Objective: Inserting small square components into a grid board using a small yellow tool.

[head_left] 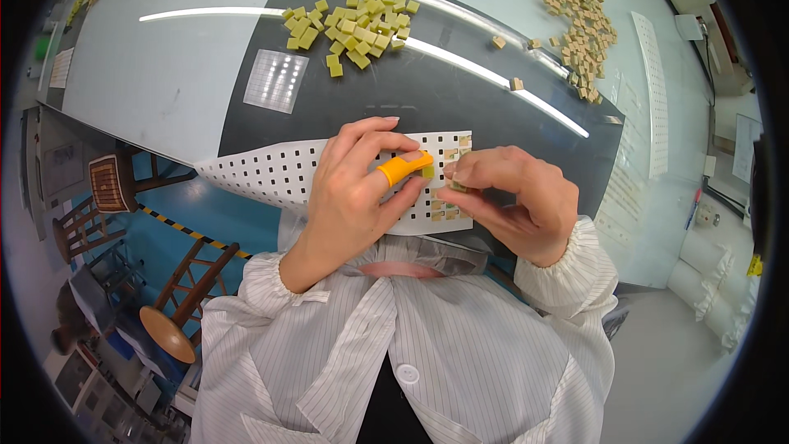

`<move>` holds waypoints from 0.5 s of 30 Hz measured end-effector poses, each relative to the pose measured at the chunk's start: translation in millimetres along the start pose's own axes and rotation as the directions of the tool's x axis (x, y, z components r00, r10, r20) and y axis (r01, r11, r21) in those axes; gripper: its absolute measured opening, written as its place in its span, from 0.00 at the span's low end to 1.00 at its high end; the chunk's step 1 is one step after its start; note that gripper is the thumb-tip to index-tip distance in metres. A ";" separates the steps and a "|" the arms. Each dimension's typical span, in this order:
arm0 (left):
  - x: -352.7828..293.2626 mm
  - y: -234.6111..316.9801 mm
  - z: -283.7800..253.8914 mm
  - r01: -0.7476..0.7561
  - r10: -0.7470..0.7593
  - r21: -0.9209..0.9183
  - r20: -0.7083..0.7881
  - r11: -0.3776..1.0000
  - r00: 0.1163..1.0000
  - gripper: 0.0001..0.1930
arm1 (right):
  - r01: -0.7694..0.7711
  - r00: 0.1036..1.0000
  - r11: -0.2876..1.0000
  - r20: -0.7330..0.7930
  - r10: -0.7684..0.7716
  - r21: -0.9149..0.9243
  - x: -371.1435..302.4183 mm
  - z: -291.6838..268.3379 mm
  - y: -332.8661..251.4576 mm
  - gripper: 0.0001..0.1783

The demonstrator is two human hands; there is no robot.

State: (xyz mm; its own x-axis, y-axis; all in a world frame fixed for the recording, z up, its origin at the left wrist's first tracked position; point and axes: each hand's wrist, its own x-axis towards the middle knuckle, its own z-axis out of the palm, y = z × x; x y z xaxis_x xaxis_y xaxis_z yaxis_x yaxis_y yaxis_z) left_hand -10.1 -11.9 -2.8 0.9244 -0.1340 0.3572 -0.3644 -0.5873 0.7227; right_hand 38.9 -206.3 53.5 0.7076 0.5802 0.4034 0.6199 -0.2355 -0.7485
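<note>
A white sheet (288, 156) with rows of small dark square holes lies before me, its left end narrowing toward the table edge. My left hand (349, 185) rests over its middle, with an orange finger cot (401, 168) on one finger. Between that finger and the thumb sits a small yellow-green block (428, 172). Just to the right, my right hand (522, 197) pinches a small greenish piece (457, 187), partly hidden by the fingers. Small tan pieces (450, 215) sit along the sheet's right end, near my right fingertips.
Yellow-green blocks (362, 25) lie heaped at the far middle, beside a clear gridded sheet (276, 80). Many small tan blocks (579, 29) are scattered at the far right, near another perforated white strip (651, 94). Wooden stools (168, 333) stand on the floor at left.
</note>
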 end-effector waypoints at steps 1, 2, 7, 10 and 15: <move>0.2 0.0 0.4 0.001 -0.001 0.000 -0.002 1.000 1.000 0.11 | 0.075 0.996 0.997 -0.040 -0.075 -0.005 0.0 1.0 0.6 0.20; 0.7 -0.1 0.7 -0.002 0.002 0.001 0.002 1.000 1.000 0.11 | 0.073 0.996 0.997 -0.044 -0.073 -0.005 0.0 1.7 0.1 0.20; 1.6 1.4 -0.4 0.003 -0.003 0.015 0.012 1.000 1.000 0.11 | 0.083 0.995 0.993 -0.048 -0.087 -0.081 0.1 1.8 -4.4 0.26; 0.7 0.7 -1.4 0.011 -0.011 0.012 0.038 1.000 0.999 0.14 | 0.086 0.995 0.991 -0.036 -0.090 -0.106 1.5 1.3 -6.0 0.26; 1.1 1.0 -1.4 0.005 -0.006 0.016 0.040 1.000 0.999 0.15 | 0.084 0.995 0.990 -0.049 -0.090 -0.114 0.7 2.0 -4.3 0.26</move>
State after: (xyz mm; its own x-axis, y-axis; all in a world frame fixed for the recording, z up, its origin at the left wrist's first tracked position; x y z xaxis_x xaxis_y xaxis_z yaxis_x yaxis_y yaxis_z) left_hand -9.5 -11.5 -0.9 0.9301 -0.1624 0.3293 -0.3580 -0.6003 0.7151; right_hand 36.1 -203.3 55.9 0.6644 0.5602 0.4947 0.7119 -0.2729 -0.6471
